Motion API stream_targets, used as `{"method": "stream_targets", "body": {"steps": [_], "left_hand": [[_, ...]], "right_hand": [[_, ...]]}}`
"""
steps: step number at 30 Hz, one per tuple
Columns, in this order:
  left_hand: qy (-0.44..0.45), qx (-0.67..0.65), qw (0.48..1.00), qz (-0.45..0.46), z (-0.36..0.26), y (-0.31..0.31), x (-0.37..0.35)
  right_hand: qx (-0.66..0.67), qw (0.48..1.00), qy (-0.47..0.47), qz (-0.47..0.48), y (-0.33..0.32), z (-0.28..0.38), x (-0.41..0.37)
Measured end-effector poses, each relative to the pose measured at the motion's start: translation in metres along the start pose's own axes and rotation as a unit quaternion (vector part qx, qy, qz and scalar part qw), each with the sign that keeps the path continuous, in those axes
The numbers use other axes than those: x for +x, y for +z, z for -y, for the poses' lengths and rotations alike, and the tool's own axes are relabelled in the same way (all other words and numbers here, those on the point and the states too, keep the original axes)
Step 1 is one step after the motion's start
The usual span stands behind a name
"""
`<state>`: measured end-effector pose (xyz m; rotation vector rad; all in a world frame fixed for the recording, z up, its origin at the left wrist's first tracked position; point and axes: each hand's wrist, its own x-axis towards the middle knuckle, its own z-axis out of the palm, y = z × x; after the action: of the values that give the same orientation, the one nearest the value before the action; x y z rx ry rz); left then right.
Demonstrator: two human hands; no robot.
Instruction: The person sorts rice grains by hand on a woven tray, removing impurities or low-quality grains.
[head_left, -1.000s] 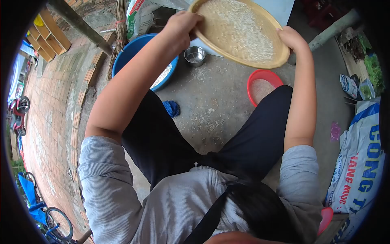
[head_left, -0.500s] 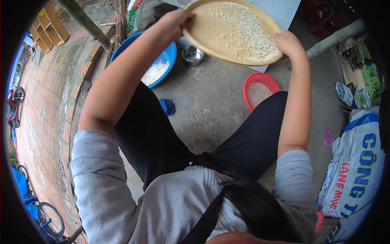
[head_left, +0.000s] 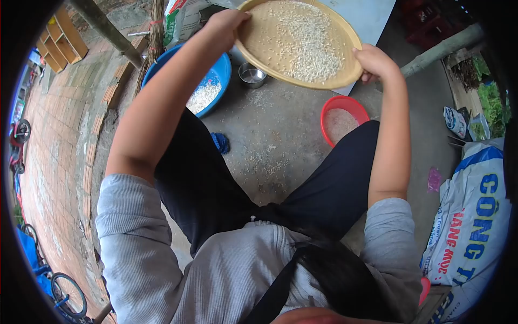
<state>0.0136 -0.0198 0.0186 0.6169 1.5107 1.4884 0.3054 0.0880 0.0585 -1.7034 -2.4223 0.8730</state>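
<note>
A round, shallow winnowing tray (head_left: 261,40) is held up in front of me between both hands. White grains that look like rice (head_left: 310,46) lie on it, mostly in a band across its middle and right. My left hand (head_left: 227,26) is closed on the tray's left rim. On the right rim, my right hand (head_left: 375,60) grips with the fingers curled under the edge. Below the tray, a blue basin (head_left: 222,81) holds more white grain, and a red basin (head_left: 329,110) by my right knee contains pale grain.
A metal bowl (head_left: 252,75) stands beside the blue basin. Scattered grains dot the concrete floor (head_left: 270,146) between my legs, near a blue slipper (head_left: 220,142). Large printed sacks (head_left: 469,216) stand at the right, and a wooden pole (head_left: 442,51) slants at upper right.
The tray has shifted slightly left, with both hands still on it. Grains have moved from its right edge toward the middle and lower part.
</note>
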Motion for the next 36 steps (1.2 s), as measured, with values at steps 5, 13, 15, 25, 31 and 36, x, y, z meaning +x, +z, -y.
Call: {"method": "stream_targets", "body": {"steps": [5,13,15,25,31,36], "left_hand": [[0.054,-0.009,0.998,-0.019,0.007,0.023,-0.014],[0.005,-0.034,0.999,-0.01,0.012,0.024,-0.016],[-0.003,-0.054,0.999,-0.001,0.01,0.033,-0.033],[0.002,-0.084,0.996,0.002,0.007,0.043,-0.063],[-0.063,-0.074,0.994,0.058,-0.034,-0.018,-0.024],[-0.055,-0.088,0.994,0.037,-0.008,0.023,-0.058]], "right_hand": [[-0.059,0.997,0.054,0.004,-0.011,0.002,-0.014],[-0.002,1.0,0.025,-0.006,-0.007,-0.023,0.014],[-0.044,0.998,0.016,-0.048,-0.012,-0.022,0.012],[-0.16,0.98,-0.089,-0.077,-0.016,-0.049,0.029],[0.065,0.998,0.009,-0.006,-0.004,0.035,-0.053],[-0.062,0.998,-0.01,0.008,-0.02,-0.021,-0.017]]}}
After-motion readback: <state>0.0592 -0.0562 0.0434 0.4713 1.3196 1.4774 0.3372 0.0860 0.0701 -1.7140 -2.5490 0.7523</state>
